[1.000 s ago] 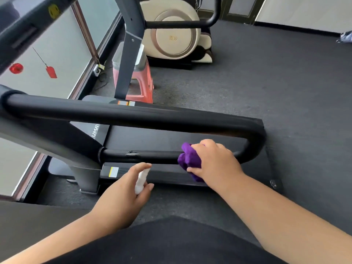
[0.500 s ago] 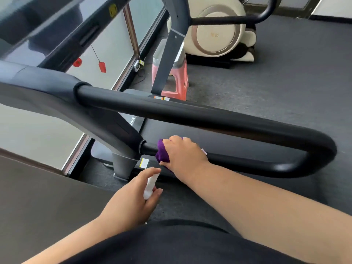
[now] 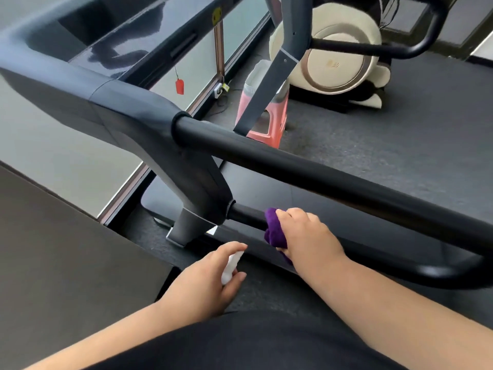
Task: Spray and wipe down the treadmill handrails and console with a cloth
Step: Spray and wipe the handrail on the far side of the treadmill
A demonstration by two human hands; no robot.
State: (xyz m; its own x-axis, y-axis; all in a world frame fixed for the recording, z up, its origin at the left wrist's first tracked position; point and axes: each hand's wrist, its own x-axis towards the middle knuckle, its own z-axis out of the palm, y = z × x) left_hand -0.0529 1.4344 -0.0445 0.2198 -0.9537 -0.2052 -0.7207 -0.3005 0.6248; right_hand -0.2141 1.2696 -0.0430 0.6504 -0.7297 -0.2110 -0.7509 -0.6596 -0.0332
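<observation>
Down low, the right hand (image 3: 306, 236) grips a bunched purple cloth (image 3: 274, 231) and presses it against the lower handrail bar (image 3: 246, 214), near where that bar enters the grey upright (image 3: 197, 188) of the treadmill. Its fingers curl over the top of the cloth, and purple fabric shows both ahead of the knuckles and beneath the palm. The left hand (image 3: 205, 279) hangs a little nearer the body and apart from the rail, closed round a small white spray bottle (image 3: 231, 265) — the index finger lies over the bottle's top, the thumb runs along its side, and only a white strip of the bottle shows between them.

Above the lower bar runs the thick black upper handrail (image 3: 320, 174), sloping down to the right and bending round to join the lower one in 1 loop at the right edge. At upper left sits the glossy dark console (image 3: 120, 30), joined to the grey housing that carries the rail.

Beyond the treadmill, a pink plastic stool (image 3: 269, 124) stands on the dark floor (image 3: 400, 134) with a pale liner on top, partly hidden by a second grey upright (image 3: 266, 89). A cream massage chair (image 3: 333, 49) lies further back, and a red tag (image 3: 179, 86) hangs by the window — its string is just visible.
</observation>
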